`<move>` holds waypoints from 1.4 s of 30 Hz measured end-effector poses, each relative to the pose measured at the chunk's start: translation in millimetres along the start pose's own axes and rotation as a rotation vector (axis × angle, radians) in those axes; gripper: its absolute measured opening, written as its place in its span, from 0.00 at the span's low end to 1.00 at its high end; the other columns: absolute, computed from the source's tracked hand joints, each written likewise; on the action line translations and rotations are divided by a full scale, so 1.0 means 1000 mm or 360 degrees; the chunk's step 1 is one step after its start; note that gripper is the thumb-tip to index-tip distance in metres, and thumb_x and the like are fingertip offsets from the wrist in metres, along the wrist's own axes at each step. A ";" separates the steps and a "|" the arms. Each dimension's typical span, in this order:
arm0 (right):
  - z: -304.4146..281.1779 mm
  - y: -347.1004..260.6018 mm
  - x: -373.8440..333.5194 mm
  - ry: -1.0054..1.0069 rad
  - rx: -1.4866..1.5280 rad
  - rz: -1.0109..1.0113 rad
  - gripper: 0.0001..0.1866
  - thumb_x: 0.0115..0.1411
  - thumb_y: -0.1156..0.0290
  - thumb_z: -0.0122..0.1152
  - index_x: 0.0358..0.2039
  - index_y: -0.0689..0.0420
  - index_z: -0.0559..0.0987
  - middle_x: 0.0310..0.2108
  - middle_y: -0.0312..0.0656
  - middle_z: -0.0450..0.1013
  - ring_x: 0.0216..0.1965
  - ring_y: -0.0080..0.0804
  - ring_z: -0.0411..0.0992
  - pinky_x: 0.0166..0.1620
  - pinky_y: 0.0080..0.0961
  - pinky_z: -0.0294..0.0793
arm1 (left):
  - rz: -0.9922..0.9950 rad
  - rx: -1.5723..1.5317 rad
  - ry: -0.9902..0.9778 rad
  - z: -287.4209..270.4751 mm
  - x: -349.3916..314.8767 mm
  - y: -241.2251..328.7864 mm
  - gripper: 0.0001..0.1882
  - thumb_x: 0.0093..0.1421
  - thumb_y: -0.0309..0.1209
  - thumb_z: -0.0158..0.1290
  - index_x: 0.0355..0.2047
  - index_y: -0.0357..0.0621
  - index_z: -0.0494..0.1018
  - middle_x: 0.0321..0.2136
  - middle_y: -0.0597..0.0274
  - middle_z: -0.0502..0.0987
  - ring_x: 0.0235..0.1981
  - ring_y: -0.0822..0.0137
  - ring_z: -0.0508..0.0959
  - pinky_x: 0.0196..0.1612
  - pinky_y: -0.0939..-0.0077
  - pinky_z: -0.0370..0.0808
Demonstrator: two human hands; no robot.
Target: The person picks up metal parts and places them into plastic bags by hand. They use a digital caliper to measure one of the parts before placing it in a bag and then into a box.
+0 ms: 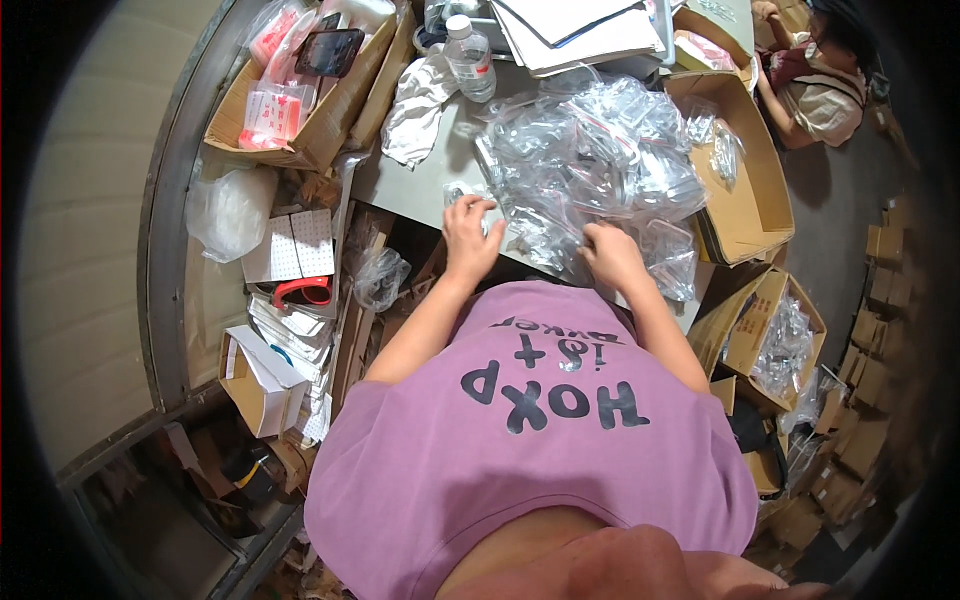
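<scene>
A large heap of clear zip bags (600, 150) lies on the grey table in front of me. Something inside the bags looks silvery, but I cannot make out what it is. My right hand (613, 257) is closed at the near edge of the heap, its fingers pinching a clear plastic bag. To the left of the heap, my left hand (470, 240) has its thumb apart from its fingers. Its fingertips touch a small clear packet (462, 192) lying on the table.
A water bottle (470, 60) and white cloth (418, 108) stand behind. Left is a carton (330, 135) with a phone (328, 52); right, a shallow cardboard box (755, 200) and a carton of bags (785, 345). Another person (825, 95) sits far right.
</scene>
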State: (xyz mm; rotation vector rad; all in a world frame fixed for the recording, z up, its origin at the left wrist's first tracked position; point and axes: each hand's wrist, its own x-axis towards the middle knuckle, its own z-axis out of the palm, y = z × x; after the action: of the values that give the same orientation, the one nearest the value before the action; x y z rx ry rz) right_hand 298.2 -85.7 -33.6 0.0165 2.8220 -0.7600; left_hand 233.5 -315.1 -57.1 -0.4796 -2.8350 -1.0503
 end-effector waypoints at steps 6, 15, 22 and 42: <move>-0.027 -0.005 -0.004 -0.0109 0.1383 0.0283 0.09 0.55 0.71 0.54 0.25 0.60 0.66 0.22 0.38 0.68 0.23 0.21 0.65 0.27 0.19 0.64 | -0.0491 -0.1215 -0.0741 0.003 -0.003 0.036 0.17 0.55 0.39 0.52 0.39 0.40 0.70 0.37 0.58 0.72 0.39 0.63 0.71 0.43 0.70 0.67; -0.051 -0.028 -0.011 0.0094 0.2540 0.0263 0.07 0.57 0.76 0.52 0.32 0.58 0.64 0.29 0.39 0.72 0.26 0.16 0.68 0.29 0.13 0.68 | -0.0704 -0.2046 -0.1187 -0.028 0.014 0.083 0.11 0.54 0.25 0.53 0.38 0.37 0.67 0.30 0.66 0.72 0.28 0.78 0.70 0.33 0.84 0.68; -0.044 -0.019 -0.009 0.0071 0.2915 0.0116 0.09 0.57 0.77 0.51 0.38 0.57 0.64 0.35 0.38 0.71 0.35 0.22 0.71 0.35 0.17 0.72 | -0.0867 -0.2304 -0.1113 -0.021 0.016 0.074 0.06 0.58 0.30 0.48 0.33 0.43 0.65 0.30 0.66 0.71 0.31 0.77 0.71 0.34 0.82 0.69; -0.027 -0.015 0.013 0.0042 0.2178 0.0290 0.16 0.59 0.68 0.50 0.46 0.58 0.64 0.38 0.43 0.68 0.40 0.27 0.67 0.42 0.21 0.68 | -0.1006 -0.2253 -0.0243 -0.017 0.051 0.004 0.07 0.62 0.31 0.41 0.38 0.44 0.64 0.32 0.61 0.73 0.28 0.73 0.75 0.32 0.72 0.76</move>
State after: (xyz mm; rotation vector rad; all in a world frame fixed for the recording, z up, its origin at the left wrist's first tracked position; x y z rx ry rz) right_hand 278.5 -85.7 -6.4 0.4666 1.7170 -2.3654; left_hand 186.5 -309.7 -32.2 0.3826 -1.8092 -3.1018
